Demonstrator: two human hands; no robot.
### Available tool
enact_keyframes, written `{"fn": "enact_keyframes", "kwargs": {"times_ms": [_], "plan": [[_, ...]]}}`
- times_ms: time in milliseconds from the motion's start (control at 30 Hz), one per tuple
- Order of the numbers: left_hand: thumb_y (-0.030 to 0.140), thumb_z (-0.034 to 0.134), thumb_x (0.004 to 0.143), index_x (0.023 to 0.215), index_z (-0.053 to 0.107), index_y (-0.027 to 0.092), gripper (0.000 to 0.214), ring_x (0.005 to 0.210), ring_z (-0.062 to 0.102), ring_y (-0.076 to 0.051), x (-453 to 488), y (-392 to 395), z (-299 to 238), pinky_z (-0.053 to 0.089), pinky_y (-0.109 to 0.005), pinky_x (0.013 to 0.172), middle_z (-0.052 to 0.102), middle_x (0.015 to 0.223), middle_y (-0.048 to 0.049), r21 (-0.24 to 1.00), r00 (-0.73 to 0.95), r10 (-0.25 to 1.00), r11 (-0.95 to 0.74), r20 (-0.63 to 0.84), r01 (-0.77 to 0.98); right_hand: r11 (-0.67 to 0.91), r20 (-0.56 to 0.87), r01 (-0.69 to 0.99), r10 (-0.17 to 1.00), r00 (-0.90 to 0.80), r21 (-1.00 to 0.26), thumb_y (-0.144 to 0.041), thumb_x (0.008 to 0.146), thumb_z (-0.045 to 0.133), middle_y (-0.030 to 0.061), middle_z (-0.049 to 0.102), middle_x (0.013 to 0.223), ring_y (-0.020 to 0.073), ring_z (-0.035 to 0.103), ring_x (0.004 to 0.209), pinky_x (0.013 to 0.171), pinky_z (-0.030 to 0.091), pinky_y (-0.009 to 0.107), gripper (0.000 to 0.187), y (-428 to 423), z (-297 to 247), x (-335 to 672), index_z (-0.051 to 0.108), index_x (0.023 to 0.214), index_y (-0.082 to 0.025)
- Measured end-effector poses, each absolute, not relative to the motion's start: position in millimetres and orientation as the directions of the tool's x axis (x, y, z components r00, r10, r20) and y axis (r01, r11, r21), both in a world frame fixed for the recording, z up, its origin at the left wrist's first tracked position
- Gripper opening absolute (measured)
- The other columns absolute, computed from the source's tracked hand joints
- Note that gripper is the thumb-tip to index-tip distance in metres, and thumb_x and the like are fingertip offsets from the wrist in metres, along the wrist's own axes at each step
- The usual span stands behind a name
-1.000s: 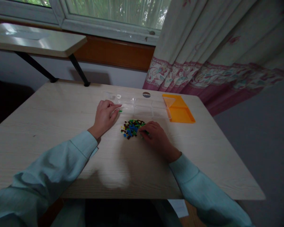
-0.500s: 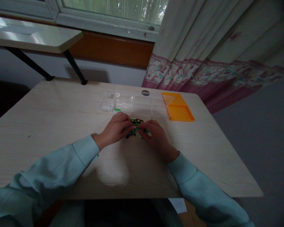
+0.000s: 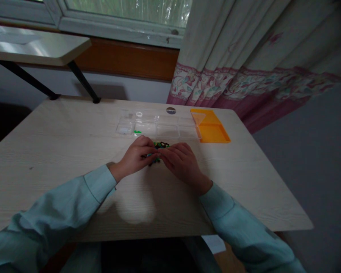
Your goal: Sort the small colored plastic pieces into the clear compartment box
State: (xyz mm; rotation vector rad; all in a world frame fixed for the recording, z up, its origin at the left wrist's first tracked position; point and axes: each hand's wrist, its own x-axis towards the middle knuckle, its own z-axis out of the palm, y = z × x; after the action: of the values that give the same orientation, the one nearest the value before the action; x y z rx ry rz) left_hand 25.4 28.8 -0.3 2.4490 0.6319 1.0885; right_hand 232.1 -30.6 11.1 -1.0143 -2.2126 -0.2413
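A pile of small green, dark, blue and yellow plastic pieces [image 3: 161, 145] lies on the table, partly hidden by my hands. At its left side my left hand [image 3: 136, 154] is closed, thumb and fingers pinched together over the pieces. My right hand [image 3: 182, 160] covers the right part of the pile, its fingertips pinched and meeting those of my left hand. Whatever sits between the fingertips is too small and too dark to name. Just behind the hands is a clear compartment box [image 3: 157, 129], with a small green piece [image 3: 137, 132] in one front compartment.
An orange tray-like lid [image 3: 214, 133] touches or overlaps the clear box's right end. A dark round disc [image 3: 171, 110] lies behind the box. On the left, a raised shelf [image 3: 39, 57] stands on black legs. A curtain [image 3: 210, 79] hangs past the table's back edge.
My right hand has closed in on my left, so their fingertips now meet and more of the pile is covered. The whole view has shifted slightly.
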Motion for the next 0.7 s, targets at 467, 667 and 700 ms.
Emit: {"fn": "enact_keyframes", "kwargs": {"times_ms": [467,667,700], "plan": [[0.038,0.063,0.087,0.087,0.073,0.023,0.019,0.083,0.053,-0.016,15.6,44.9,-3.0,0.044,-0.034,0.076,0.059,0.083,-0.0032,0.51,0.401,0.636,-0.77,0.659,0.384,0.581,0.507,0.787,0.752,-0.422,-0.205,-0.028,0.091,0.059,0.0057,0.07,0.104,0.0216,0.058,0.096,0.086,0.042,0.039,0.018,-26.9,4.6,237.5,0.066,0.106,-0.021],[0.042,0.063,0.085,0.086,0.073,0.024,0.021,0.089,0.051,-0.018,-2.9,70.1,-3.5,0.042,-0.038,0.083,0.057,0.088,-0.0034,0.458,0.237,0.682,-0.668,0.692,0.587,0.589,0.397,0.781,0.781,-0.483,-0.208,-0.03,0.09,0.06,0.004,0.068,0.113,0.0235,0.053,0.106,0.092,0.039,0.041,0.012,-25.4,2.2,239.4,0.07,0.093,-0.023],[0.042,0.063,0.085,0.086,0.073,0.024,0.021,0.09,0.051,-0.018,-4.7,72.8,-3.5,0.042,-0.038,0.083,0.057,0.089,-0.0036,0.453,0.222,0.688,-0.652,0.691,0.608,0.591,0.391,0.779,0.78,-0.488,-0.207,-0.03,0.09,0.061,0.0039,0.068,0.113,0.0237,0.053,0.107,0.092,0.039,0.041,0.012,-25.3,1.6,239.3,0.071,0.093,-0.024]]}}
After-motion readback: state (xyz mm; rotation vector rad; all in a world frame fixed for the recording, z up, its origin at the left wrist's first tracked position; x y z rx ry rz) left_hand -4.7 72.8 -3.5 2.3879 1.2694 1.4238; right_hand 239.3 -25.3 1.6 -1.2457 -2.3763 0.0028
